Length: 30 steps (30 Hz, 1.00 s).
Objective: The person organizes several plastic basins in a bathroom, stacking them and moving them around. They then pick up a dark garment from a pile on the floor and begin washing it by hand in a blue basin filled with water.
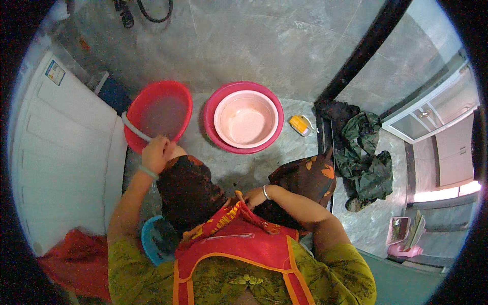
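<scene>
My left hand [158,153] is closed on the end of a grey hose [135,129] at the near rim of a red plastic basin [185,95]. The hose passes over that basin's left rim, and cloudy water seems to fill its bottom. To the right, a pale pink basin [247,142] sits inside a larger dark pink basin [244,86] on the tiled floor. My right hand [254,197] rests in my lap at the gathered edge of a red apron [232,244] with orange trim; its fingers are partly hidden, so its grip is unclear.
A yellow-and-white object [299,125] lies right of the basins. Dark green crumpled fabric [364,152] is beside the black threshold. A white appliance [72,145] stands at left, with red cloth [78,263] before it. A blue basin [146,238] is near my left leg.
</scene>
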{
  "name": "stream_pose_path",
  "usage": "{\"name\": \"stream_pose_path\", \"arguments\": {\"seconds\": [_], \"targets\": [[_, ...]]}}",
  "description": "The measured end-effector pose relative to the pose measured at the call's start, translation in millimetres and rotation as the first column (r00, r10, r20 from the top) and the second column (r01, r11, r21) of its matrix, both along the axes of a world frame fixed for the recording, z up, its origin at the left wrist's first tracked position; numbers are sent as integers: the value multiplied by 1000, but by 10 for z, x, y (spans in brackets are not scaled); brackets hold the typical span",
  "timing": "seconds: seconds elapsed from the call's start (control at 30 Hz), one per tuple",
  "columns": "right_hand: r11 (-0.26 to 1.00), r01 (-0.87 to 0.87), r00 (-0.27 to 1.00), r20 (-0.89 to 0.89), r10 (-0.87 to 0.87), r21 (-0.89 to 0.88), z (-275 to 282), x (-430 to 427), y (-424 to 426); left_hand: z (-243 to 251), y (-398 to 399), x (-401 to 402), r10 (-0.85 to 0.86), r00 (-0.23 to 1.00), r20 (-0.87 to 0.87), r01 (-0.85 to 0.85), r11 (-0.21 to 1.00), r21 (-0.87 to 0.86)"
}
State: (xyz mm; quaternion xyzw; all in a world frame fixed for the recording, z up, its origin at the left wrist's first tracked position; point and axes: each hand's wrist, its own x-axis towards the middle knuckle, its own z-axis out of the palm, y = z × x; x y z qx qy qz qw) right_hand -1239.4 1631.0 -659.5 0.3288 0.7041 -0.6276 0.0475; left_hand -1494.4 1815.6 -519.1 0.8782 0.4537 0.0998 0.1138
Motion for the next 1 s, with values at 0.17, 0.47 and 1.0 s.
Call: {"name": "stream_pose_path", "arguments": {"seconds": [0.17,0.47,1.0], "targets": [[980,118,983,159,-92,-160,-355,73,-115,-42,-618,-159,-275,945,178,183,894,408],[997,41,996,86,-36,-65,-138,52,-96,-813,906,-335,125,885,449,-204,970,133],[-98,665,-177,29,-984,740,-1888,1765,1066,-717,646,1453,-240,873,424,332,930,-157]]}}
